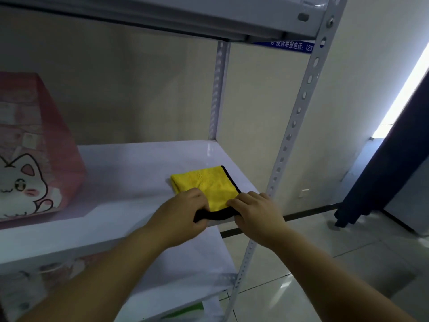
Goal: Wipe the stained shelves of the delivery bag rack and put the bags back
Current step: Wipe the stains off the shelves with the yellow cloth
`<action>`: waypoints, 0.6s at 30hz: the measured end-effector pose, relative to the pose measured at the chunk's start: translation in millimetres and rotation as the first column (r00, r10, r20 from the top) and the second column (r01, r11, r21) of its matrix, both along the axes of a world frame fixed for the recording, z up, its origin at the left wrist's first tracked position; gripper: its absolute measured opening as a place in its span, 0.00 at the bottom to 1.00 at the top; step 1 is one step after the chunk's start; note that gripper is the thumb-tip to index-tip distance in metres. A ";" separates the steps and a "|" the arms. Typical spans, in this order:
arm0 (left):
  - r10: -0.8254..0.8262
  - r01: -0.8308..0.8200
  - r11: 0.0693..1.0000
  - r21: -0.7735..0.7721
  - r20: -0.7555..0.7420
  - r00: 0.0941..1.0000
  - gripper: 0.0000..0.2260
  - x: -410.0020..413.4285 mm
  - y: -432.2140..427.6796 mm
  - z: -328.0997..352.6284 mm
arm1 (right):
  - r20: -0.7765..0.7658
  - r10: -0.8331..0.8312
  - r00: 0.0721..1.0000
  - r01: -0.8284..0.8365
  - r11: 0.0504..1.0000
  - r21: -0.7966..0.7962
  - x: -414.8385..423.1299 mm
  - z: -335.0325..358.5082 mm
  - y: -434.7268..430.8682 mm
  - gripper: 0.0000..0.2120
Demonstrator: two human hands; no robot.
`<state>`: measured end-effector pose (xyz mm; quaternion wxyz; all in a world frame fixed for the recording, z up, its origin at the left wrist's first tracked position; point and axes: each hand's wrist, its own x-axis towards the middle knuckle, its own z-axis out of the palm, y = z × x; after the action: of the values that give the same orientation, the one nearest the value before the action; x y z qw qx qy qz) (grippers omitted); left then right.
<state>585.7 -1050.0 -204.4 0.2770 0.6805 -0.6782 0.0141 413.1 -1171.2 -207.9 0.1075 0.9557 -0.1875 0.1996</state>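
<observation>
- The folded, fluffy yellow microfibre cloth (204, 187) with black trim is laid flat at the front right corner of the glossy white shelf (130, 173), just beyond both hands.
- Its near black edge is gripped by the left hand (181, 212) and pinched by the right hand (257, 212).
- Bare shelf is left leftward, toward the pink paper bag (34, 159) with the cat print, so a leftward sweep is probably needed.
</observation>
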 end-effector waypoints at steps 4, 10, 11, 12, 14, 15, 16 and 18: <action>0.061 -0.064 0.997 -0.049 -0.065 0.996 0.05 4.7 13.4 10.6 | 0.130 0.097 0.987 -0.112 0.987 0.114 -6.2 13.9 0.8 0.12; 0.128 -0.153 0.987 -0.052 -0.328 0.936 0.04 14.3 14.9 31.4 | 0.188 -0.021 0.982 -0.103 0.777 0.620 5.9 47.2 -17.0 0.15; 0.149 -0.178 0.983 -0.056 -0.340 0.929 0.04 17.5 10.8 34.9 | 0.191 -0.044 0.981 -0.094 0.749 0.656 11.6 51.8 -21.5 0.15; 0.176 -0.207 0.977 -0.053 -0.350 0.920 0.06 21.4 5.2 38.2 | 0.194 -0.082 0.978 -0.076 0.722 0.687 18.5 55.2 -26.5 0.16; 0.252 -0.283 0.959 -0.024 -0.383 0.889 0.10 32.0 -8.1 41.9 | 0.185 -0.182 0.966 -0.012 0.681 0.732 34.6 58.2 -37.4 0.19; 0.290 -0.319 0.948 -0.002 -0.408 0.865 0.12 38.7 -15.3 42.1 | 0.165 -0.226 0.960 0.031 0.672 0.740 43.4 58.8 -42.2 0.20; 0.323 -0.346 0.938 0.026 -0.429 0.844 0.14 45.5 -22.6 41.3 | 0.141 -0.258 0.956 0.071 0.668 0.741 52.4 58.8 -46.9 0.21; 0.389 -0.385 0.918 0.094 -0.406 0.827 0.16 58.7 -36.8 36.8 | 0.084 -0.295 0.952 0.144 0.670 0.728 69.0 57.3 -55.1 0.22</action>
<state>644.4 -1086.8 -167.6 0.4038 0.7918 -0.4514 -0.0784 482.1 -1226.3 -150.6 -0.2670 0.8679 -0.3738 0.1889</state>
